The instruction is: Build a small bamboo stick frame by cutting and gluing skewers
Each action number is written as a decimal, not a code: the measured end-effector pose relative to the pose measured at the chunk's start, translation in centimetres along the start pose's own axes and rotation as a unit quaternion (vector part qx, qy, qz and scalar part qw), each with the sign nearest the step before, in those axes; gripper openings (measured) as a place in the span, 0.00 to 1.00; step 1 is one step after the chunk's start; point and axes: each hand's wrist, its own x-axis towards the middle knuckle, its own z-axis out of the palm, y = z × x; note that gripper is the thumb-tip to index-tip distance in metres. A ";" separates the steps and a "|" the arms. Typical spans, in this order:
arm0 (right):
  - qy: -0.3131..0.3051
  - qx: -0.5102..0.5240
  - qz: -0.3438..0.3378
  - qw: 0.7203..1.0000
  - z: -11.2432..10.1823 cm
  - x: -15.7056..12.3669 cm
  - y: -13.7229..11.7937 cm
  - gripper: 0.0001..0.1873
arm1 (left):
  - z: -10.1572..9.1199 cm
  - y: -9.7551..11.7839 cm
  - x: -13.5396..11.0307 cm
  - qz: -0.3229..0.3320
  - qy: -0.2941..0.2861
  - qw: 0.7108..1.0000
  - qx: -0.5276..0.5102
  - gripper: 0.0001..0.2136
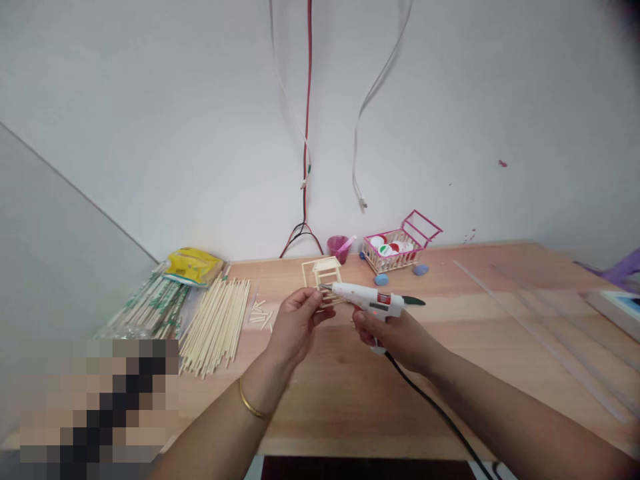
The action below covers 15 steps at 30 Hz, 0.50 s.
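A white hot glue gun [367,297] is gripped by my right hand [400,333], its fingers wrapped round the handle. Its metal nozzle points left and reaches my left hand [295,325]. That hand pinches a small frame of pale wooden sticks [327,265], which rises above the fingertips. Whether the nozzle touches the frame I cannot tell, as fingers hide the frame's lower part. From the gun's handle a black cord [425,407] runs down to the right. Short cut sticks [259,315] lie just left of my left hand.
Left lie loose wooden sticks [215,327], packaged sticks [145,303] and a yellow bag [193,267]. Along the wall stand a purple cup [339,248] and a pink-rimmed stick cart [395,257] holding paint pots. Clear glue sticks [530,333] lie right. Cables [356,133] hang down the wall.
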 end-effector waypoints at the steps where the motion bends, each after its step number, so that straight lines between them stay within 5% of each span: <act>1: 0.000 -0.001 0.002 1.000 0.0 0.0 0.0 0.18 | 0.0 0.0 0.0 0.001 -0.001 1.000 -0.001 0.11; 15: 0.004 -0.011 -0.002 1.000 0.0 0.0 0.0 0.20 | 0.0 0.0 0.0 0.001 0.002 1.000 0.001 0.11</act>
